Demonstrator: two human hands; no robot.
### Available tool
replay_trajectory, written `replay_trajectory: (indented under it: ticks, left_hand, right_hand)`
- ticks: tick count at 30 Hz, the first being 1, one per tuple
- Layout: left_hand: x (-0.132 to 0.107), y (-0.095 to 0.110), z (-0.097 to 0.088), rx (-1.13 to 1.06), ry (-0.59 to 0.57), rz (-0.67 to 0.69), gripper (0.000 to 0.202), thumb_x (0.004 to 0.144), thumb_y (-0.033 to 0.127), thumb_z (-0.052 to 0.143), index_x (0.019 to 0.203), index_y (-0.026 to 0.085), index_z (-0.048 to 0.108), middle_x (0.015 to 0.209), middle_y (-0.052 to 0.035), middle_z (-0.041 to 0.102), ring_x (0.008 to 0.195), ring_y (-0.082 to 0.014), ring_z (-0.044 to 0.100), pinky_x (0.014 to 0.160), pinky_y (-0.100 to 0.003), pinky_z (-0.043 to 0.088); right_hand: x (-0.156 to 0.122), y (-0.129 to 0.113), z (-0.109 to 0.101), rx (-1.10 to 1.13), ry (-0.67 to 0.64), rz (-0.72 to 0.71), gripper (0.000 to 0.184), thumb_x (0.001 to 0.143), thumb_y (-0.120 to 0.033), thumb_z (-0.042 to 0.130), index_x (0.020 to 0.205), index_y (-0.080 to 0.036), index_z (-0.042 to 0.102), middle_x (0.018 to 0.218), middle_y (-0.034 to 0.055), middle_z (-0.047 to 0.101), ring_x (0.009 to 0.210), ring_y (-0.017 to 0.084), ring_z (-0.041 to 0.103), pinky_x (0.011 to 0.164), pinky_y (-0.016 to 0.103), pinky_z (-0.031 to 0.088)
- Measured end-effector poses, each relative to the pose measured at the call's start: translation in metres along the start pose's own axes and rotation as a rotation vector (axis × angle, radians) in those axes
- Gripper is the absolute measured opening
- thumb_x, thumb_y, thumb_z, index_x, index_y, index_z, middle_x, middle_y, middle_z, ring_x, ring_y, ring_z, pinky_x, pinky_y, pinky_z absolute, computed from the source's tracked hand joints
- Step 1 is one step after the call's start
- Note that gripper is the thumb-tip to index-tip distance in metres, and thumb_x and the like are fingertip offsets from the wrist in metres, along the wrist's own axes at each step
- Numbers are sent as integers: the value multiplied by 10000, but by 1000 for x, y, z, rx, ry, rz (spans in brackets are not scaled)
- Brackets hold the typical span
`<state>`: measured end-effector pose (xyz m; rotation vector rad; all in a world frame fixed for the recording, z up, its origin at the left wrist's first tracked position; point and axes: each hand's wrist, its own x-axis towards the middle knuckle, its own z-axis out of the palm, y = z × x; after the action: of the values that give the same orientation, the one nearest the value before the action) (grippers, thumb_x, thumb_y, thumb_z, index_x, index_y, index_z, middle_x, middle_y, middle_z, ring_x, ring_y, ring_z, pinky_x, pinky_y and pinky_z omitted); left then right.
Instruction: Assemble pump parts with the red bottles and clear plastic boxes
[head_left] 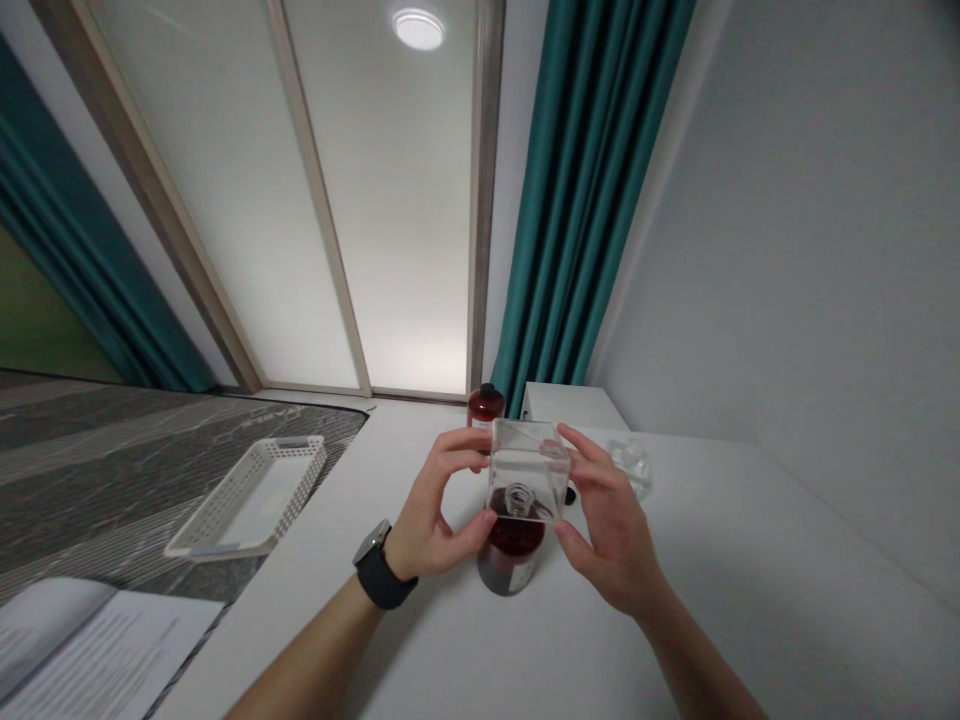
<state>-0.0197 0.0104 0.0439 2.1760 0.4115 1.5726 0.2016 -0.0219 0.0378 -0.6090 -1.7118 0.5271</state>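
Both hands grip a clear, square-sided container from opposite sides. My left hand (442, 510), with a black-strapped watch (382, 565) at the wrist, pinches its left edge between thumb and fingers. On the other side, my right hand (604, 520) holds the right edge with fingers above and thumb below. The clear container (529, 450) is held over a dark red-brown bottle (506, 572) and hides its top. A ringed, threaded neck shows through the clear walls; I cannot tell which of the two it belongs to. Part of a small black cap (571, 495) shows beside my right fingers.
Behind the hands stand another red-brown bottle (486, 402) with a black top and a white box (574, 402). Crumpled clear plastic (632, 465) lies right on the white table (442, 660). A white basket (214, 510) and an open booklet (112, 650) are at the left.
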Motion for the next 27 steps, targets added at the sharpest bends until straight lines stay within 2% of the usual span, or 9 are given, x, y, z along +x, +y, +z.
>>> replay_trajectory:
  ticks: [7, 17, 27]
  left_hand:
    - [0, 0, 0, 9, -1, 7, 464, 804, 139, 631, 1243, 222, 504, 1299, -145, 486, 1230, -323, 490, 1041, -559, 416]
    - [0, 1, 0, 20, -1, 15, 470, 803, 141, 634, 1246, 226, 501, 1299, -147, 491, 1229, -323, 491, 1029, -559, 423]
    - [0, 0, 0, 22, -3, 14, 458, 817, 162, 630, 1252, 233, 504, 1312, -143, 489, 1233, -325, 486, 1039, -555, 419]
  right_hand:
    - [0, 0, -1, -65, 19, 0, 472, 837, -195, 667, 1259, -320, 494, 1555, 100, 398, 1387, 334, 455, 1129, 583, 383]
    - [-3, 1, -1, -24, -25, 11, 456, 887, -146, 570, 1281, -334, 436, 1607, 80, 317, 1428, 320, 400, 1145, 603, 347]
    - [-3, -1, -1, -35, -23, -7, 452, 887, -136, 567, 1279, -315, 432, 1600, 105, 326, 1438, 337, 380, 1148, 610, 340]
